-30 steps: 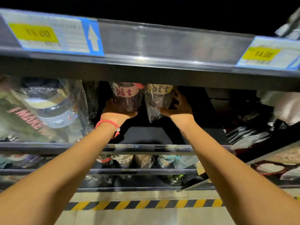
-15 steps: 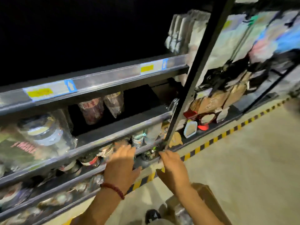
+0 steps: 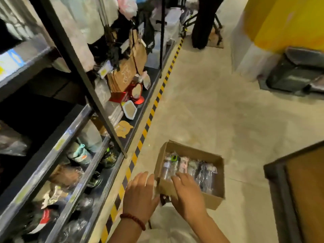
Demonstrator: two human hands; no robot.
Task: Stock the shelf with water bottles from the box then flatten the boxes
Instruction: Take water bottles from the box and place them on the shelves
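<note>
Reaching toward the open box (image 3: 213, 200) of wrapped bottles (image 3: 189, 168) on the floor (image 3: 201, 106).
Shelf (image 3: 73, 165) and striped tape (image 3: 149, 120) lie left; left hand (image 3: 140, 193) spread beside the box, right hand (image 3: 188, 195) loose over its near rim, both grips holding nothing.

1. One open cardboard box (image 3: 213, 201) on the floor.
2. About five or six wrapped bottles (image 3: 192, 168) inside it; the exact count is unclear.
3. Two hands: left hand (image 3: 140, 193), right hand (image 3: 188, 195).
4. One bead bracelet (image 3: 134, 219).
</note>
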